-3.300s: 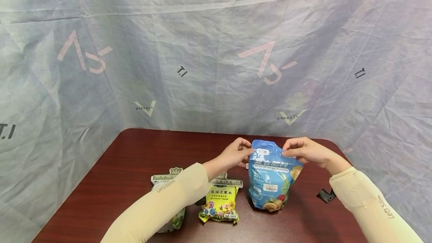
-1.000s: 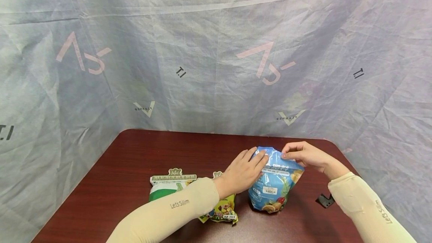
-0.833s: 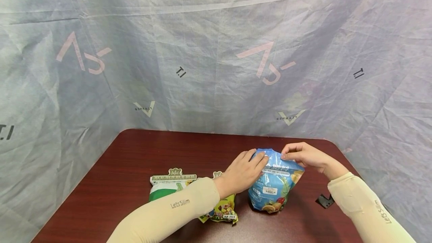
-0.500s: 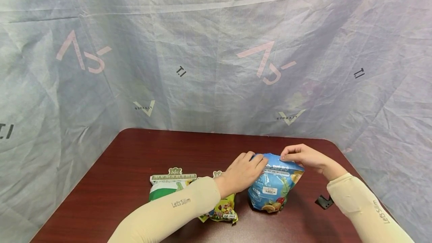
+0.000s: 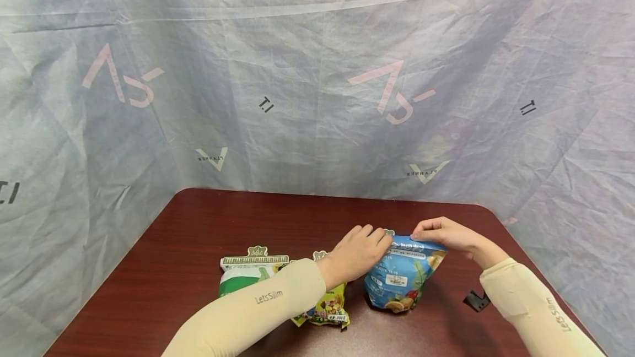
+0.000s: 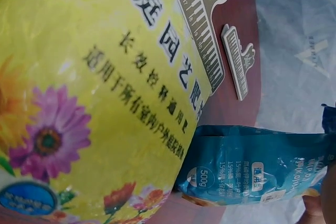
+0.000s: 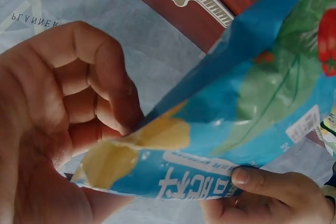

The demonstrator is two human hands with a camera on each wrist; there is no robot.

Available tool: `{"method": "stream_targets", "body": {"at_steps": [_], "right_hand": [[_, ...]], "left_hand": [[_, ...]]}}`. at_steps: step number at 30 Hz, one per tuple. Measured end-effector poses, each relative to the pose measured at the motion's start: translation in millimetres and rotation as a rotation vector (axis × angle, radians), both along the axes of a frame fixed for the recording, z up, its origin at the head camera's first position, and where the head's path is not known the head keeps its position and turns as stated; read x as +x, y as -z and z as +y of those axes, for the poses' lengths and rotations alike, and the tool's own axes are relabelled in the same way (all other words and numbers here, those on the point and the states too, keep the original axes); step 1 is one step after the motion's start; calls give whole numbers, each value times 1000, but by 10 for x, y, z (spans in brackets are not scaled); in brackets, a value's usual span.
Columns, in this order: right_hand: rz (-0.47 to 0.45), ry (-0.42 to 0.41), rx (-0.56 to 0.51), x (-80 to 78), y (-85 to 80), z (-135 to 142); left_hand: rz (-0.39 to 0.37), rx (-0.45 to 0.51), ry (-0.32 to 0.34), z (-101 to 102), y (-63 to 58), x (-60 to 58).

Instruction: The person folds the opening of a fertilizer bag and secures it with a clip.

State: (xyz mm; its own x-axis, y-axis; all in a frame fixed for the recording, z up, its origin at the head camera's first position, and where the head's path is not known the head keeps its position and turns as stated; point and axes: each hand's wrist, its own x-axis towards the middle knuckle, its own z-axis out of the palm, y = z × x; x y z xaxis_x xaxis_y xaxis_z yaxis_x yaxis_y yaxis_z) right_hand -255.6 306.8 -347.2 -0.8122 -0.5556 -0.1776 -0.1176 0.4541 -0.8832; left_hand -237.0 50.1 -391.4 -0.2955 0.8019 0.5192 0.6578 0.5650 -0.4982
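A blue fertilizer bag (image 5: 397,277) with fruit printed on it stands upright on the table, its top folded over. My left hand (image 5: 358,252) holds the fold at the left, its thumb on the printed front in the right wrist view. At the other top corner my right hand (image 5: 446,237) pinches the edge between thumb and curled fingers. Just left, partly behind my left forearm, is a yellow fertilizer bag (image 5: 331,304) with flowers on it. A loose piano-keyboard clip (image 6: 237,61) lies behind the blue bag, mostly hidden in the head view.
Farther left stands a green-and-white bag (image 5: 243,281) with a keyboard clip (image 5: 255,260) across its top. Another clip (image 6: 197,22) closes the yellow bag. A small black angular piece (image 5: 477,301) lies beside my right sleeve. Grey cloth (image 5: 317,98) hangs around the dark red table (image 5: 208,219).
The blue bag's tall top flap has been folded down, so the bag is shorter. My left hand has moved from its left edge over the top; both hands have sunk with the fold.
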Motion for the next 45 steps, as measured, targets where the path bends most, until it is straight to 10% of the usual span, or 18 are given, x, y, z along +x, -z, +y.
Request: {"method": "stream_targets", "body": {"at_steps": [32,45], "right_hand": [[-101,52,-39,81,94,0],[155,235,97,175,5,-32]], "left_hand": [[-32,-4,-10,18,-4,-52],[4,10,18,22,12,-72]]}}
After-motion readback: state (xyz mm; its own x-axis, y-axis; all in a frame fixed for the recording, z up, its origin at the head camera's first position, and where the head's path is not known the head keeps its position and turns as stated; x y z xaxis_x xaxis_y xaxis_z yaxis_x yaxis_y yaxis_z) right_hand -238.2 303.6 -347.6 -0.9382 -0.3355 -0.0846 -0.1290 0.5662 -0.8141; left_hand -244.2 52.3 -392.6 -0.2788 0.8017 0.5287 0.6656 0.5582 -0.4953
